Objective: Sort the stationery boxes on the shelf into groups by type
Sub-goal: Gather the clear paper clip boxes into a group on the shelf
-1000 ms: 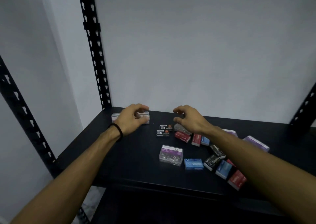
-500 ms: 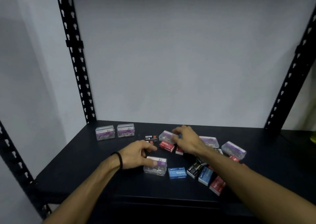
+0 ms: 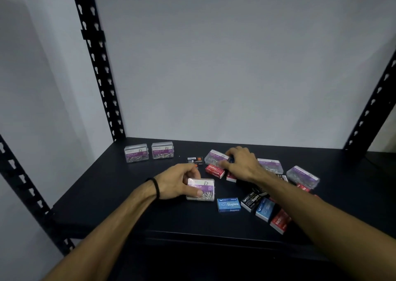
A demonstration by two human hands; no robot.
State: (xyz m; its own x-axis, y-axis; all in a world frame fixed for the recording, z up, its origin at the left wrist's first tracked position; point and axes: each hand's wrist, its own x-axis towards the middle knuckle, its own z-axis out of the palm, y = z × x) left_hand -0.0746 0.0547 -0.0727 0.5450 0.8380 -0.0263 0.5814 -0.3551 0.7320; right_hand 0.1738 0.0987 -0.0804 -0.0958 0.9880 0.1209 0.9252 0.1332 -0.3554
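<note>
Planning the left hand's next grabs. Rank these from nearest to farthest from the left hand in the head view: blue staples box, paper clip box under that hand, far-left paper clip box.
1. Paper clip box, under the left hand.
2. Blue staples box, to its right.
3. Far-left paper clip box, back left.

A single head-worn camera is looking forward and down over a black shelf (image 3: 107, 195) from close in front of it. It is facing the white back wall (image 3: 235, 66), which is filling the frame toward 12 o'clock. Both forearms are entering from 6 o'clock (the wide lens is bending the shelf uprights (image 3: 96, 66) outward).
</note>
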